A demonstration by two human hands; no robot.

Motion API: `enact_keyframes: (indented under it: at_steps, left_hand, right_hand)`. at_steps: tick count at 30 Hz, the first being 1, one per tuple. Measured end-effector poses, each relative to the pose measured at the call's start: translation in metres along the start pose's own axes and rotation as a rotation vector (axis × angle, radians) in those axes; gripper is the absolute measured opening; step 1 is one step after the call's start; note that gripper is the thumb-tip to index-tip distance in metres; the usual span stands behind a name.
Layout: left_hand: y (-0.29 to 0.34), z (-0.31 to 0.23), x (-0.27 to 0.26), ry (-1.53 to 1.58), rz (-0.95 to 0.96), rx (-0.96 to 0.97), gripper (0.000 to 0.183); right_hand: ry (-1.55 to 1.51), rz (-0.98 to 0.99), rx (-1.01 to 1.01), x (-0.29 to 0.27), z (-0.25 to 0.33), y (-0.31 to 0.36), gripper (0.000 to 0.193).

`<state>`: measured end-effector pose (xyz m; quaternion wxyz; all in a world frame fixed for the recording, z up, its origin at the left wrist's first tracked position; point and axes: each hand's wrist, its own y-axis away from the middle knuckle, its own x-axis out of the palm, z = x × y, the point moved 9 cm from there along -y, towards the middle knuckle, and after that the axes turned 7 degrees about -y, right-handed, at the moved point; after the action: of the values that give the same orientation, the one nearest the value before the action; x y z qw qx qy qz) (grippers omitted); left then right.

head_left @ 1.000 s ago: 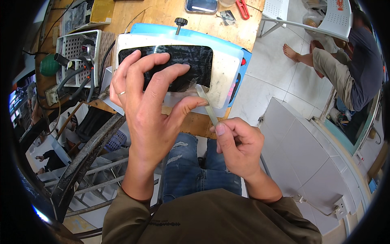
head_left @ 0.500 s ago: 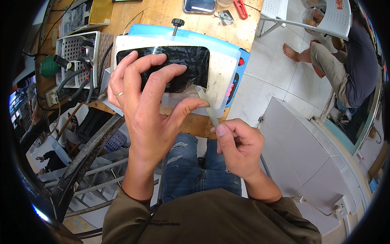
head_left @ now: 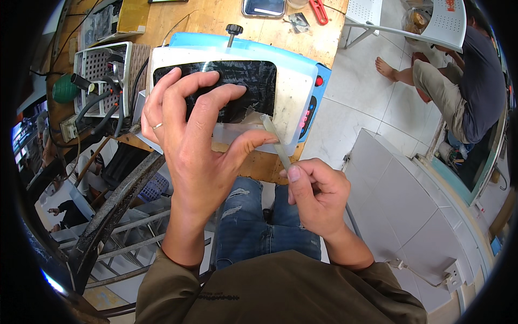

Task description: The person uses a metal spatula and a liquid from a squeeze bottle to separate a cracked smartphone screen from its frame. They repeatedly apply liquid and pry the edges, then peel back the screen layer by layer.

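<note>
1. Film strip [head_left: 274, 141], thin and translucent, is pinched in the right hand [head_left: 317, 195]; its lower end is hidden by the fingers.
2. Left hand [head_left: 195, 141], fingers spread open, covers part of the black glossy panel [head_left: 253, 86].
3. White-and-blue machine [head_left: 295, 97] sits on the wooden worktop [head_left: 216, 21].

Glossy black glass panel [head_left: 226, 86], white-and-blue plastic machine [head_left: 294, 92], worn wooden bench [head_left: 216, 19]
</note>
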<state>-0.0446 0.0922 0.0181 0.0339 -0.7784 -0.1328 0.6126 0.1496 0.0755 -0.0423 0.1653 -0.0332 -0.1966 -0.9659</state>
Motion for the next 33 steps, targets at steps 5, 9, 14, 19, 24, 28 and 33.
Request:
enact_keyframes:
  at_steps: [5,9,14,19,24,28,33]
  left_hand:
    - [0.000,0.001,0.000,0.016,-0.003,0.003,0.069]
    - [0.000,0.001,0.000,0.004,0.001,0.002,0.071]
    - [0.000,-0.001,0.000,-0.007,-0.003,0.004,0.073]
    - [-0.001,0.001,-0.001,0.007,0.024,0.006,0.075]
    - [-0.001,0.002,-0.001,0.004,0.045,0.010,0.074]
    - [-0.001,0.002,0.000,-0.002,0.042,0.012,0.073]
    - [-0.001,0.002,0.000,-0.006,0.035,0.012,0.073]
  right_hand:
    - [0.014,0.001,-0.017,0.000,0.001,0.000,0.021]
    - [-0.001,0.002,-0.015,0.000,-0.001,0.000,0.021]
    - [-0.004,0.002,-0.014,-0.003,-0.002,0.001,0.021]
    - [0.019,0.053,-0.042,0.000,0.000,-0.001,0.021]
    - [-0.034,0.037,0.017,0.003,-0.001,0.000,0.021]
    - [-0.052,0.028,0.053,0.004,-0.003,0.000,0.021]
    - [-0.070,-0.001,0.058,0.006,-0.010,0.004,0.019]
